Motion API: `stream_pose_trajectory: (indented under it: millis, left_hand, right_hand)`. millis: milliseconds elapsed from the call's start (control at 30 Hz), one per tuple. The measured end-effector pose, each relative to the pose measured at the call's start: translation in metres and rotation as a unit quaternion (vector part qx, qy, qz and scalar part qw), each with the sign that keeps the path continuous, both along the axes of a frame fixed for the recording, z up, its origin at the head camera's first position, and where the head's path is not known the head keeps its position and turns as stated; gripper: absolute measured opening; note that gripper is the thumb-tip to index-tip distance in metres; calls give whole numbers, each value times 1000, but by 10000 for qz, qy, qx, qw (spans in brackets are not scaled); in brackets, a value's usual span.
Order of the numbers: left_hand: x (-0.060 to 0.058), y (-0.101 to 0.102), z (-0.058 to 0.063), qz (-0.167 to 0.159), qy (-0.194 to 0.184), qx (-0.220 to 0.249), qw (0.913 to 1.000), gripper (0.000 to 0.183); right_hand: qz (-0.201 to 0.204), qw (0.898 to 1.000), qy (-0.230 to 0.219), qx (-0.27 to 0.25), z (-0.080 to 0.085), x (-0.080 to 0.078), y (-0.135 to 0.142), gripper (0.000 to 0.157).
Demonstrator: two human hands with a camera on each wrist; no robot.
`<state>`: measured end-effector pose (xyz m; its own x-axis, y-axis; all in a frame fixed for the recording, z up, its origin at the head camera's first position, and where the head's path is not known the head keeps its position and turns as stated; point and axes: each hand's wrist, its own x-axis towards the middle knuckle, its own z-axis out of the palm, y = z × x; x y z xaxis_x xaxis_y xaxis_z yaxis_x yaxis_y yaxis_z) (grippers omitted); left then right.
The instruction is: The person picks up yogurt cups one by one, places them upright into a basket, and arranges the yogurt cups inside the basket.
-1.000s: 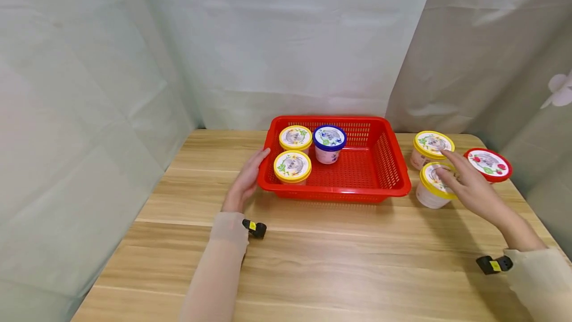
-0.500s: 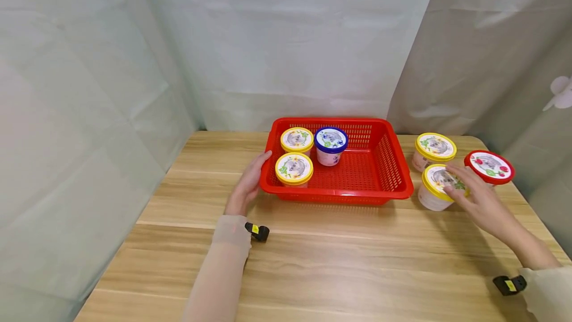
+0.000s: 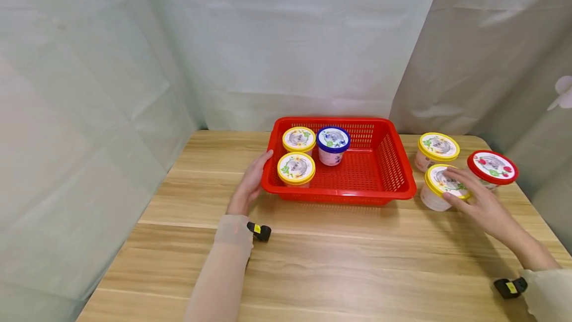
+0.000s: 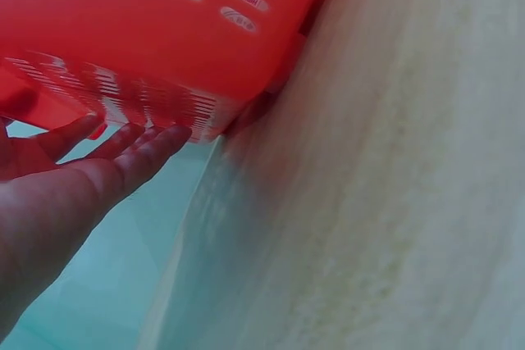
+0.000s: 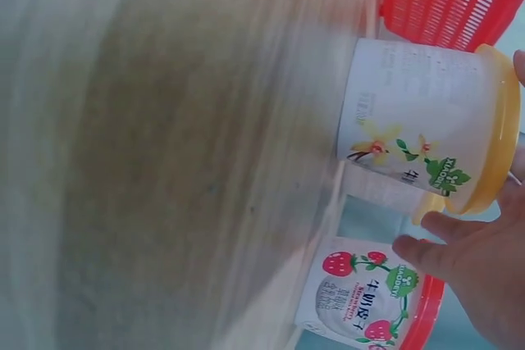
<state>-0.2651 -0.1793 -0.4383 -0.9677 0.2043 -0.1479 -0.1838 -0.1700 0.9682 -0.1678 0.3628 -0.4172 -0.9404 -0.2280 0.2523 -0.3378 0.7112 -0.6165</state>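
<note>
My left hand (image 3: 251,181) lies against the left side of a red plastic basket (image 3: 344,194). In the left wrist view its fingers (image 4: 156,151) extend along the perforated outer wall. Above a white cup with a yellow lid (image 3: 435,199), right of the basket, is my right hand (image 3: 482,207). Its thumb is near the lid's front edge. In the right wrist view the other fingers (image 5: 426,253) stretch beside that cup, towards a strawberry-printed cup with a red lid (image 5: 361,297). That cup stands upright on the table.
Another yellow-lidded cup (image 3: 438,147) stands behind the one under my right hand. Inside the basket's left half are two yellow-lidded cups (image 3: 296,168) and a blue-lidded cup (image 3: 332,145). The wooden table (image 3: 335,262) meets pale cloth (image 3: 290,53) at the back.
My right hand has drawn slightly back and lower around the front yellow-lidded cup, then stayed nearly still. The left hand keeps its place at the basket. The cups have not visibly moved.
</note>
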Motion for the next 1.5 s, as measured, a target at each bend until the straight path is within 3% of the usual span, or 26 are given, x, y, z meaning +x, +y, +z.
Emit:
stream_pose_trajectory:
  millis: [367,1500]
  left_hand:
    - [-1,1,-1,133,81,-33,9999,58]
    - [-2,1,-2,44,113,-10,9999,62]
  right_hand:
    - [36,9996,269,-39,-10,-1,3,64]
    - [-227,9994,271,10,-1,-2,4,61]
